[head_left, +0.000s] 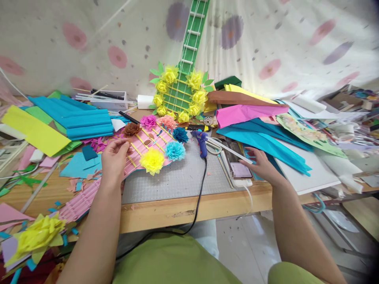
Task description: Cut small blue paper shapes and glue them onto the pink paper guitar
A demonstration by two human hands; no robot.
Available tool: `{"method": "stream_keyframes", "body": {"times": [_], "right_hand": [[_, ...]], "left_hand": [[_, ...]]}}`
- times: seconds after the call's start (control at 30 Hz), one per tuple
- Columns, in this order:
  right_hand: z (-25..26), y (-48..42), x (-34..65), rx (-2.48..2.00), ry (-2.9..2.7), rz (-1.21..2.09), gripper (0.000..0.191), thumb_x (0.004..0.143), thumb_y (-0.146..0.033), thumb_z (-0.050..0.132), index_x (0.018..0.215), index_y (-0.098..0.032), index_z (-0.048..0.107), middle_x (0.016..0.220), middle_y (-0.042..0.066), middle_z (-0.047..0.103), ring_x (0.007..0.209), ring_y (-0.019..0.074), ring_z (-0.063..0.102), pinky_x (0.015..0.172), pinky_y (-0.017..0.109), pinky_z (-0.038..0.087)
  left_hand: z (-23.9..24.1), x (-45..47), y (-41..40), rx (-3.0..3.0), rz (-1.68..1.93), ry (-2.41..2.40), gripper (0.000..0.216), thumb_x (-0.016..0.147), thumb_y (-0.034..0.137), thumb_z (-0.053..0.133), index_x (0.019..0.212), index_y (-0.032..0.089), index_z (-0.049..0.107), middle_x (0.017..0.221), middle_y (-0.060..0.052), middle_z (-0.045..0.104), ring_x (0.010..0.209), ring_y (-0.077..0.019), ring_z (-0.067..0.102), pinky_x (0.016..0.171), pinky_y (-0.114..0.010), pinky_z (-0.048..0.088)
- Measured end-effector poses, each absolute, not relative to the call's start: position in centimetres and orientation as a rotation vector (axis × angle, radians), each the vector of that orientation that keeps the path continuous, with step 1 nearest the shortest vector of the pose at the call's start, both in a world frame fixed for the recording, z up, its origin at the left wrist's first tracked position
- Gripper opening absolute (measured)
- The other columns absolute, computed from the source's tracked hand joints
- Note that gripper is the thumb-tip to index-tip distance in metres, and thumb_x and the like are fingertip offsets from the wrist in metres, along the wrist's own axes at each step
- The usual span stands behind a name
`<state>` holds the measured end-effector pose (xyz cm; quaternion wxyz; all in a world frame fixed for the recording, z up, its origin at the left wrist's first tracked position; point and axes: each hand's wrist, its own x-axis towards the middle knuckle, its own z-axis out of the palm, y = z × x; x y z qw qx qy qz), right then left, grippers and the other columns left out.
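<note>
My left hand (115, 158) is closed in a pinch at the left edge of a pink paper guitar (136, 146). Pompom flowers sit around the guitar's body, including a yellow flower (152, 160), a light blue flower (175, 150) and a brown flower (132, 129). Its pink neck (79, 202) runs down left beneath my forearm. My right hand (262, 165) has its fingers apart beside the tail of a white glue stick (229, 150), over a phone (238, 163). That stick juts from the back of a blue glue gun (201, 144) on the table.
A green paper guitar (179, 92) ringed with yellow flowers leans against the curtain. Folded blue crepe paper (74, 116) lies left, with more crepe paper (260, 136) right. A grey cutting mat (166, 185) covers the front. The glue gun's black cord (197, 209) hangs over the table edge.
</note>
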<state>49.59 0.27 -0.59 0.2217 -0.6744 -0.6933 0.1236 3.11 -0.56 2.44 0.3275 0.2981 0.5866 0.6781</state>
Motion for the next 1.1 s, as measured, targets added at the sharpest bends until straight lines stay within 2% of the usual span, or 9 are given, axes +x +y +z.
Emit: {"method": "stream_keyframes", "body": {"times": [0.27, 0.57, 0.73, 1.1], "right_hand": [[-0.8, 0.8, 49.4, -1.899, -1.895, 0.318, 0.069, 0.069, -0.06, 0.056, 0.124, -0.018, 0.047, 0.109, 0.015, 0.049, 0.109, 0.029, 0.049, 0.093, 0.045, 0.046], [-1.0, 1.4, 48.4, -1.969, -1.932, 0.303, 0.073, 0.068, -0.063, 0.055, 0.125, -0.018, 0.045, 0.115, 0.016, 0.048, 0.112, 0.0328, 0.045, 0.094, 0.049, 0.04], [-0.6, 1.3, 47.9, -1.9, -1.937, 0.28, 0.064, 0.074, -0.058, 0.051, 0.124, -0.019, 0.045, 0.112, 0.015, 0.049, 0.111, 0.031, 0.046, 0.093, 0.047, 0.042], [0.0, 1.6, 47.4, -1.823, -1.97, 0.275, 0.06, 0.072, -0.058, 0.052, 0.119, -0.019, 0.05, 0.107, 0.014, 0.051, 0.106, 0.0301, 0.049, 0.093, 0.049, 0.042]], "left_hand": [[2.7, 3.0, -0.5, 0.723, 1.792, 1.524, 0.004, 0.063, 0.017, 0.062, 0.067, 0.017, 0.06, 0.065, 0.002, 0.058, 0.051, -0.0063, 0.052, 0.053, -0.02, 0.046], [2.7, 2.6, -0.7, 0.737, 1.771, 1.524, 0.004, 0.063, 0.019, 0.064, 0.066, 0.019, 0.061, 0.065, 0.001, 0.057, 0.053, -0.0072, 0.051, 0.052, -0.02, 0.046], [2.9, 2.6, -0.8, 0.776, 1.763, 1.543, 0.004, 0.064, 0.02, 0.063, 0.068, 0.019, 0.063, 0.07, 0.0, 0.059, 0.055, -0.0072, 0.051, 0.054, -0.021, 0.047], [3.1, 3.0, -0.9, 0.831, 1.688, 1.603, 0.008, 0.063, 0.022, 0.065, 0.069, 0.018, 0.064, 0.063, 0.002, 0.057, 0.055, -0.0071, 0.051, 0.054, -0.019, 0.045]]}}
